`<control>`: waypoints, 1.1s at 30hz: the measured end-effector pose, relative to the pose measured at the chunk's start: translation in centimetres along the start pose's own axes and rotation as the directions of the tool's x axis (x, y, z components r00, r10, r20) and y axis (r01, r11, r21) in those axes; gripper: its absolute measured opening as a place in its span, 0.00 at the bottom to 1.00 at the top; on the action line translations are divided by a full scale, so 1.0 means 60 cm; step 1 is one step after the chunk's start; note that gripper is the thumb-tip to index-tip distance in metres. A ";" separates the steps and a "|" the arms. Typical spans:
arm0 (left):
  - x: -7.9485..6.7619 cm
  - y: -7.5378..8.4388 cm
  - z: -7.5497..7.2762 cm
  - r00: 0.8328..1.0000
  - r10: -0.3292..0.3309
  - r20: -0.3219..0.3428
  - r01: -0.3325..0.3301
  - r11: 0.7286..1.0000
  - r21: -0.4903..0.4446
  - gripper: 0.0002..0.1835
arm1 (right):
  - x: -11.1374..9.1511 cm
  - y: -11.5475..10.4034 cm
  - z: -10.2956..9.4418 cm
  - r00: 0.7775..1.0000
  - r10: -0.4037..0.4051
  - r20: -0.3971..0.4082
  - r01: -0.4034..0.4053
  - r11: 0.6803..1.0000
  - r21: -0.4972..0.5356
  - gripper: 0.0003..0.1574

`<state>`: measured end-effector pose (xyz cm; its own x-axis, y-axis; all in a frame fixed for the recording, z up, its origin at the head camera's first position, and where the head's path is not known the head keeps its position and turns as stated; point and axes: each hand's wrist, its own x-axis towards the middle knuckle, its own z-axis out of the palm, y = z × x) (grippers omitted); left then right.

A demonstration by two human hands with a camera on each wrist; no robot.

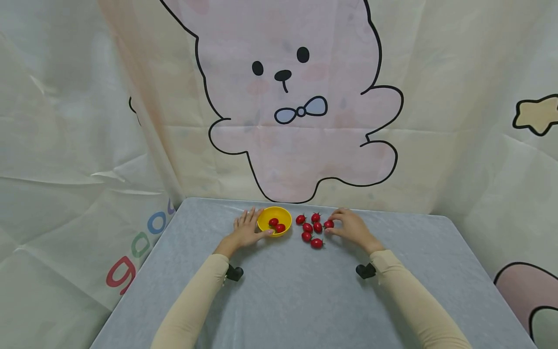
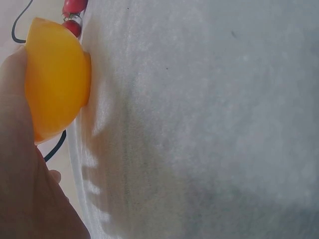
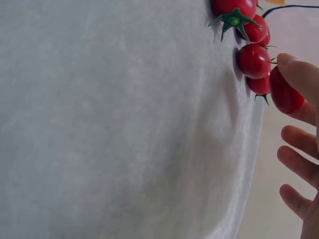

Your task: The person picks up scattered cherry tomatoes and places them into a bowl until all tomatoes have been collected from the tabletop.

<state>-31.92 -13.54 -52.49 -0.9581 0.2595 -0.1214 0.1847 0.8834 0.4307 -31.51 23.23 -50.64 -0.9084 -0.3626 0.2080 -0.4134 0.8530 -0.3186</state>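
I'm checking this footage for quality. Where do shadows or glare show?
Head view: soft shadows on the grey cloth beside the left sleeve and right sleeve; left wrist view: a finger-shaped shadow by the left hand; right wrist view: small glints on the tomatoes, a soft-edged shadow on the grey cloth.

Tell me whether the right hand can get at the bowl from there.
Probably yes: loose tomatoes lie between the right hand and the bowl, but the way above them looks free.
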 end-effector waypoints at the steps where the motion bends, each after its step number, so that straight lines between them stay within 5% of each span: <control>1: 0.000 0.000 0.000 1.000 0.000 0.001 0.000 1.000 -0.001 0.51 | 0.001 -0.001 0.000 1.000 0.001 -0.001 -0.001 1.000 0.004 0.24; 33: 0.002 -0.005 0.004 1.000 0.013 -0.006 -0.013 1.000 -0.027 0.51 | 0.046 -0.052 0.003 1.000 -0.009 0.004 0.009 0.995 0.097 0.27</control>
<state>-32.03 -13.66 -52.84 -0.9568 0.2690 -0.1107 0.1915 0.8689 0.4566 -32.75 19.53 -49.24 -0.9049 -0.3718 0.2073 -0.4253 0.8092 -0.4053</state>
